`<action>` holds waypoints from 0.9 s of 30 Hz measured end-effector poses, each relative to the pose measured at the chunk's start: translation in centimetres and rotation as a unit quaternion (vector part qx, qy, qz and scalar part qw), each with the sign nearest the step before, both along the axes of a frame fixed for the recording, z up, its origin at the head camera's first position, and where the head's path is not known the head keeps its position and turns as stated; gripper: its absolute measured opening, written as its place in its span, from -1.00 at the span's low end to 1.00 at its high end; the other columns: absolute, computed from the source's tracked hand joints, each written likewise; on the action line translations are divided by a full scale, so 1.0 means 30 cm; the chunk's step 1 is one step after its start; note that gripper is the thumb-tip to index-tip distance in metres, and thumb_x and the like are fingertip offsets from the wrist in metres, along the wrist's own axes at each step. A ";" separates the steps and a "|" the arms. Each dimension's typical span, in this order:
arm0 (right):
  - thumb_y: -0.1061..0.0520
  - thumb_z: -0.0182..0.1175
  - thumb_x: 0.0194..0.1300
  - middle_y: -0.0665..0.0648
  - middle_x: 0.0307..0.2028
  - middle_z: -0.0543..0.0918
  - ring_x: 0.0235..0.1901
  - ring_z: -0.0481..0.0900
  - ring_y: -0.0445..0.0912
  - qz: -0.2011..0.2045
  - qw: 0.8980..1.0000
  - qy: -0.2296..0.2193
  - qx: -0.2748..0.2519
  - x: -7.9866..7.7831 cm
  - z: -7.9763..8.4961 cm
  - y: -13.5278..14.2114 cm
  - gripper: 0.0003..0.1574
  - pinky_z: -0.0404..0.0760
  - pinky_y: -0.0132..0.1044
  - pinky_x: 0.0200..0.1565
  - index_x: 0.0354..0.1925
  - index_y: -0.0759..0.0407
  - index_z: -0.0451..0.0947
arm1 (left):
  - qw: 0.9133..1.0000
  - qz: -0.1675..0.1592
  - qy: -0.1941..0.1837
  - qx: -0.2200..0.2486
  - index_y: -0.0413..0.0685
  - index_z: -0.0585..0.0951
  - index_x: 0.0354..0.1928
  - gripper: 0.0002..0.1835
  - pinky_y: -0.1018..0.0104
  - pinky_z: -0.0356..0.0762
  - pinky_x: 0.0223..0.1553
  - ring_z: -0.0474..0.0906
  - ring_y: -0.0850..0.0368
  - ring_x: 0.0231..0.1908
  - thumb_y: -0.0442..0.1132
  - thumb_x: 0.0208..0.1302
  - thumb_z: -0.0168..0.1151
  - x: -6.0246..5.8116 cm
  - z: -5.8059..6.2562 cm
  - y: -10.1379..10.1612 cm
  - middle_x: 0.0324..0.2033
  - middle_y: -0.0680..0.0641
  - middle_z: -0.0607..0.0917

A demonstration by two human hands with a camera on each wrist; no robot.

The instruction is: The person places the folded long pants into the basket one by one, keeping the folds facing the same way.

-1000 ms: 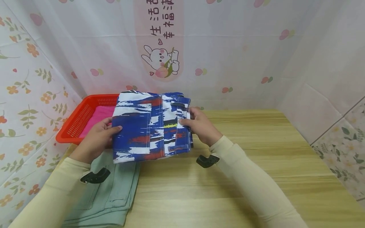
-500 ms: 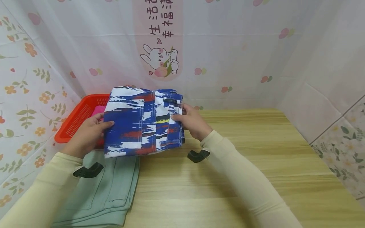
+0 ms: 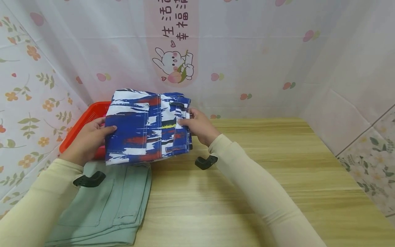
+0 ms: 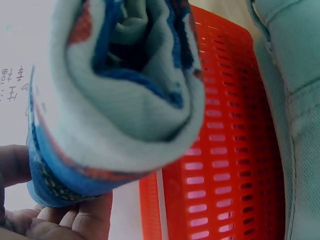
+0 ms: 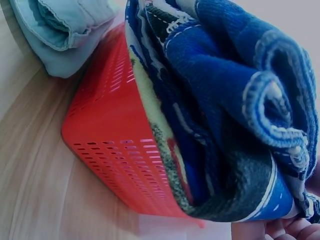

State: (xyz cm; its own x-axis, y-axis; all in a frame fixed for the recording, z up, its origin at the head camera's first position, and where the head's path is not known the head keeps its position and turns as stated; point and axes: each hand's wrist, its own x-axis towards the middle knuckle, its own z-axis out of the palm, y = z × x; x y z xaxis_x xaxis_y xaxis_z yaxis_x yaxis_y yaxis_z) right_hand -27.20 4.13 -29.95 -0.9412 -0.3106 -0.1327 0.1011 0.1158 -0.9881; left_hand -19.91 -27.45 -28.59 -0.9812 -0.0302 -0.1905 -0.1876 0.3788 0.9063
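A folded pair of denim trousers point(image 3: 148, 128), printed in blue, white and red strokes, hangs level between my two hands over the front of a red basket point(image 3: 69, 142). My left hand point(image 3: 87, 139) grips its left edge, thumb on top and fingers underneath. At the waistband side, my right hand point(image 3: 200, 126) pinches the belt-loop end the same way. The left wrist view shows the rolled fold of the trousers point(image 4: 125, 130) above the basket's slotted wall point(image 4: 215, 125). Layered waistband edges point(image 5: 215, 85) fill the right wrist view. Most of the basket's inside is hidden.
Folded pale green trousers point(image 3: 102, 202) lie on the wooden table point(image 3: 262, 171) at the front left, close to the basket. Pink shows through the basket's slots. A printed curtain point(image 3: 247, 61) stands behind the table, and a floral one point(image 3: 34, 103) borders the left.
Both hands have carried the printed trousers left and slightly away from me, so they now cover more of the basket and its pink cloth. The green trousers have stayed in place.
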 end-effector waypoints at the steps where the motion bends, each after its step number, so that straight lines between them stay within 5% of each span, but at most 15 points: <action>1: 0.13 0.21 0.22 0.14 -0.11 0.56 -0.21 0.63 -0.01 0.001 1.000 -0.002 0.001 -0.005 0.001 -0.005 -0.42 0.63 -0.16 -0.25 0.17 0.11 0.27 | 1.000 0.000 0.000 -0.005 -0.04 -0.07 0.43 -0.08 0.06 0.52 -0.10 0.60 0.09 -0.11 0.19 0.18 0.09 -0.001 0.001 -0.004 0.22 -0.24 0.35; 7: 0.10 0.19 0.23 0.12 -0.12 0.58 -0.22 0.63 -0.02 0.016 1.000 -0.008 0.003 -0.029 0.009 -0.037 -0.43 0.63 -0.17 -0.28 0.18 0.08 0.27 | 1.000 0.006 0.000 -0.026 -0.02 -0.09 0.43 -0.05 0.04 0.51 -0.10 0.57 0.00 -0.07 0.24 0.16 0.08 -0.008 0.002 -0.031 0.22 -0.20 0.36; 14: 0.08 0.21 0.22 0.12 -0.14 0.58 -0.24 0.64 -0.04 0.013 1.000 -0.006 0.012 -0.051 0.011 -0.086 -0.48 0.63 -0.18 -0.29 0.13 0.04 0.30 | 0.999 0.029 0.004 -0.034 -0.04 -0.05 0.43 -0.09 0.09 0.53 -0.11 0.60 0.12 -0.17 0.23 0.19 0.05 -0.027 0.015 -0.061 0.19 -0.24 0.37; 22: 0.08 0.19 0.23 0.11 -0.14 0.58 -0.24 0.63 -0.04 0.003 1.000 -0.016 0.006 -0.076 0.009 -0.116 -0.50 0.63 -0.17 -0.27 0.12 0.04 0.31 | 0.996 0.021 0.010 -0.081 -0.07 -0.10 0.43 -0.09 -0.07 0.47 -0.07 0.44 -0.26 0.03 0.25 0.22 -0.01 -0.060 0.045 -0.067 0.20 -0.30 0.33; 27: 0.06 0.18 0.25 0.11 -0.13 0.58 -0.23 0.62 -0.05 -0.006 1.000 -0.025 0.014 -0.094 0.008 -0.138 -0.48 0.61 -0.13 -0.19 0.15 0.05 0.29 | 0.995 0.024 0.011 -0.101 -0.08 -0.10 0.43 -0.07 -0.06 0.51 -0.13 0.46 -0.30 0.00 0.26 0.21 -0.01 -0.082 0.055 -0.073 0.17 -0.34 0.35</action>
